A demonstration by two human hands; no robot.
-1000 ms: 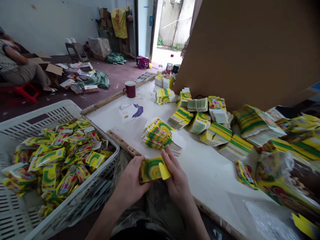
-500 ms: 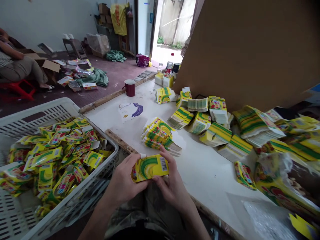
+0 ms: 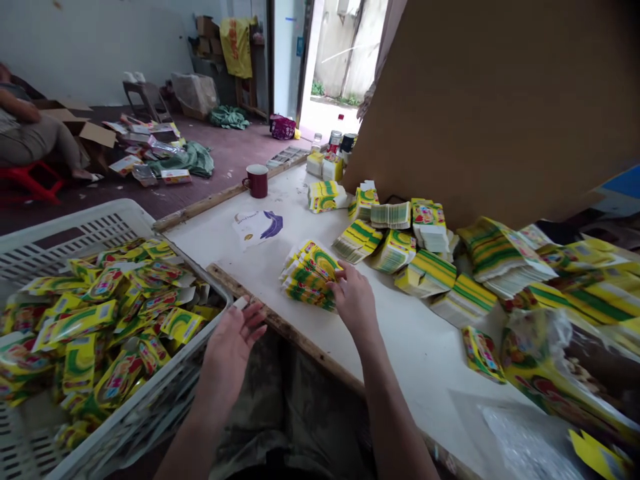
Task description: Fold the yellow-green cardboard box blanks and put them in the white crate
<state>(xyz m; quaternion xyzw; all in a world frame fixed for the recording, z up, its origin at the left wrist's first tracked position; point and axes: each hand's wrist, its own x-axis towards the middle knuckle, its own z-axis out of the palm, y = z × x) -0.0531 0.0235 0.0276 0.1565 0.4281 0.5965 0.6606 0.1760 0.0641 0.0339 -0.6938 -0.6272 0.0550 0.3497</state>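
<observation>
Fingers of the right hand (image 3: 357, 301) now touch the card pile (image 3: 307, 272), grip unclear; left hand (image 3: 229, 340), now spread and empty, is free

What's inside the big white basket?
Inside the white basket is a heap of small yellow, green and red packets, with some white flaps poking out. The top packets cover those underneath, so I can't see what lies deeper or count everything.
</observation>
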